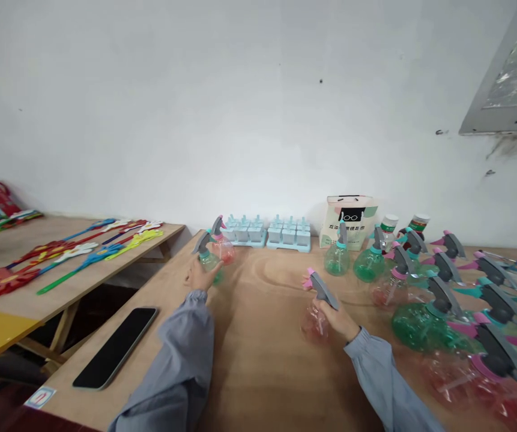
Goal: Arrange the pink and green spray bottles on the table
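My left hand (202, 273) is wrapped round a green spray bottle (208, 259) with a grey and teal trigger head, at the left side of the table. Just behind it stands a pink spray bottle (223, 249). Nearer the middle, my right hand (337, 315) grips another pink spray bottle (314, 324) by its upper body, its grey and pink head tilted to the left. Whether that bottle touches the tabletop I cannot tell. To the right of this hand several more green and pink bottles crowd together, among them a large green spray bottle (414, 324).
Light-blue ice-pop moulds (289, 235) and a paper bag (346, 225) stand along the wall. A black phone (116, 348) lies at the table's left edge. Past a gap, another table (78, 285) holds colourful hand-shaped sticks. Two lidded jars (390, 228) stand behind the bottles.
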Demonstrator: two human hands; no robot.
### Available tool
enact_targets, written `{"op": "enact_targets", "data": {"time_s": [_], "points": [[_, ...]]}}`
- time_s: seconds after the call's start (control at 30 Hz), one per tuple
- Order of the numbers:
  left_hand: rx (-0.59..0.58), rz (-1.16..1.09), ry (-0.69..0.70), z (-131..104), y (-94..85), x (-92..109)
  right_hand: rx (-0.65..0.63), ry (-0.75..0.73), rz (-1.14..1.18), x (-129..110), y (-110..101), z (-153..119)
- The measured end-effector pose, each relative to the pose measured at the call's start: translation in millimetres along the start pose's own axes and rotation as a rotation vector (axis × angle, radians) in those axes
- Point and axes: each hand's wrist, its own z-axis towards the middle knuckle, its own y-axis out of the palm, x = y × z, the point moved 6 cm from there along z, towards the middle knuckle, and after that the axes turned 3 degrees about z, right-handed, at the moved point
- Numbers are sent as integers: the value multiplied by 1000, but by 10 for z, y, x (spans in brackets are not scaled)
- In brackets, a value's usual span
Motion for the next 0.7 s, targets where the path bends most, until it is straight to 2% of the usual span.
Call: {"op": "enact_targets", "data": {"time_s": [0.07, 0.13, 0.3, 0.4, 0.5, 0.63, 0.7], "points": [[-55, -15, -19, -100, 94, 50, -1, 44, 98, -12, -18, 22], [-72, -44, -19, -350, 174, 123, -29, 126, 238, -18, -8, 36], [-52, -174, 200, -1238, 324, 366, -87, 302, 459, -48, 23, 5], [-43, -197, 292, -1595, 362, 431, -67, 340, 470, -37, 20, -27], [-53, -175, 331, -1717, 365, 450, -12, 351, 433, -7, 30, -44], [-52, -161, 341, -1702, 342, 451, 168, 326, 370, 2, -22, -45], [-63, -164, 345, -1693, 345, 453, 153, 358, 368, 1, -3, -53]]}}
